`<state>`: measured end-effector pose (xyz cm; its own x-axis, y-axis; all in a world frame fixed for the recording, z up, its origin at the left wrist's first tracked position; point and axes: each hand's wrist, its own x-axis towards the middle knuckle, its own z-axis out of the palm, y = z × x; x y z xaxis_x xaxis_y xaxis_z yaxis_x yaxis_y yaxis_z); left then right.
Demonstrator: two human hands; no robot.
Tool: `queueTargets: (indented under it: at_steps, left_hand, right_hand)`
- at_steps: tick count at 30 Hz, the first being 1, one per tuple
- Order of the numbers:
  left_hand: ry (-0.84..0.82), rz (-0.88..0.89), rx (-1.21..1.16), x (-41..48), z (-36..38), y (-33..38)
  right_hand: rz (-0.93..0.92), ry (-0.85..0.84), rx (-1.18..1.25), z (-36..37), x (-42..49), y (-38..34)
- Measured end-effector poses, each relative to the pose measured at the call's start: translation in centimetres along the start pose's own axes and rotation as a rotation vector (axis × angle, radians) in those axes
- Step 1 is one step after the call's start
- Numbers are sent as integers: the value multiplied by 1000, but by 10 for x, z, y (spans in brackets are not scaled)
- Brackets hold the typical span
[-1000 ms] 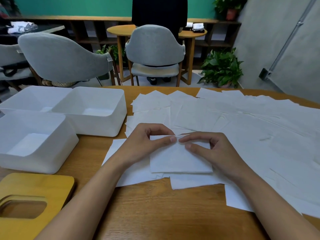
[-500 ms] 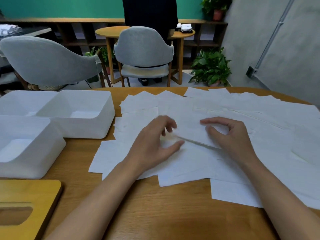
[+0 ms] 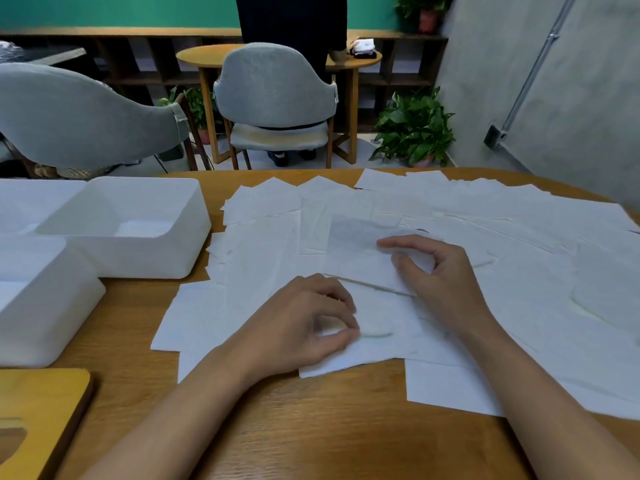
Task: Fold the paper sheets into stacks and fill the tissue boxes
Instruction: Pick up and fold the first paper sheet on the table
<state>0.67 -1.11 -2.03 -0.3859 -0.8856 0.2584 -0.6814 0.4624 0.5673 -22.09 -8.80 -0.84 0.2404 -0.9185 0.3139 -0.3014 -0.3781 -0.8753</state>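
The left hand (image 3: 304, 327) lies right of the middle box (image 3: 128, 230) and nearer the person. Its knuckles are up and its fingers curled, with the thumb meeting the fingertips on top of the spread sheets (image 3: 263, 265). It is blurred, so I cannot tell whether it pinches any paper.

The right hand (image 3: 440, 271) is farther right of the middle box. Its forefinger reaches out and its thumb curves below it, and the two hold the right side of one sheet (image 3: 360, 261). That sheet's near edge stands slightly off the paper beneath.

The sheets overlap loosely across the worktop (image 3: 346, 427), from just beside the middle box's right wall out to the right edge of view.

The middle box is white and open-topped, with something pale on its floor. A far box (image 3: 31, 202) sits against its left side. A near box (image 3: 41, 306) stands in front of it, toward the person, close to or touching its front corner. Nearer still on that side lies a yellow wooden lid (image 3: 38, 410) with a slot cut in it. Beyond the middle box, off the worktop, stand grey chairs (image 3: 277, 88).
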Motion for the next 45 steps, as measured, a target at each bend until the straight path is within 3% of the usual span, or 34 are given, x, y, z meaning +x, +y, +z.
queueTargets:
  at_steps: [3, 8, 11, 14, 19, 23, 28, 33, 39, 42, 43, 45]
  left_hand:
    - [61, -45, -102, -1, -4, 3]
    - [280, -41, -82, 2, -11, 11]
    - [357, -59, -157, 7, -10, 15]
    - [337, -109, -242, 6, -10, 18]
    - [355, -224, -418, 5, -23, 16]
    - [308, -221, -452, 5, -40, 16]
    - [213, -237, -275, 1, -50, 11]
    - [265, -266, -313, 6, -41, 15]
    - [405, -293, -349, 10, -27, 13]
    - [560, -202, -69, 8, -17, 9]
    - [536, -142, 11, 6, -15, 7]
    - [306, -44, 59, 2, -13, 6]
  right_hand:
    - [-34, -54, -32, -1, 0, -2]
    - [-179, -331, -123, -3, -11, -18]
    - [-213, -227, -189, 3, -12, -18]
    - [-183, -108, -109, 1, -10, -21]
    - [-27, 10, 239, -14, -9, -36]
    - [68, -144, 267, -20, -7, -39]
    - [87, -207, 104, -12, -12, -43]
    - [104, -399, 93, 0, -18, -46]
    - [155, -267, 42, 4, -15, -39]
    - [98, -100, -59, 0, -9, -25]
    - [106, -35, -87, -2, -7, -22]
    - [93, 36, -150, -7, -5, -18]
